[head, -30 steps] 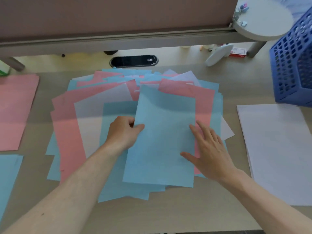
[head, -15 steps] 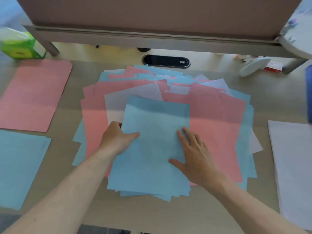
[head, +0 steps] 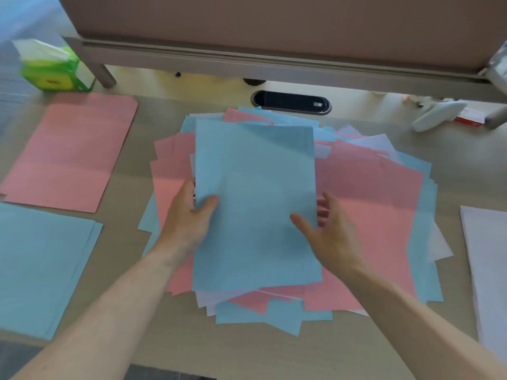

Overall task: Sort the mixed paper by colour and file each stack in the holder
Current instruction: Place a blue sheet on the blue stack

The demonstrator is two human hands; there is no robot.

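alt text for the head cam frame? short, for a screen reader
Left hand pinches the left edge of a blue sheet over a mixed pile of pink, blue and white paper, while the right hand is open at the sheet's right edge. On the desk, pink stack and blue stack lie left, white stack right.

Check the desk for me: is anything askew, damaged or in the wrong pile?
Nothing looks damaged. The mixed pile is fanned untidily, as expected. The blue stack at near left has slightly offset edges, the pink stack lies flat, and neither shows a stray colour. The left hand pinches the blue sheet; the right hand is open beside it.
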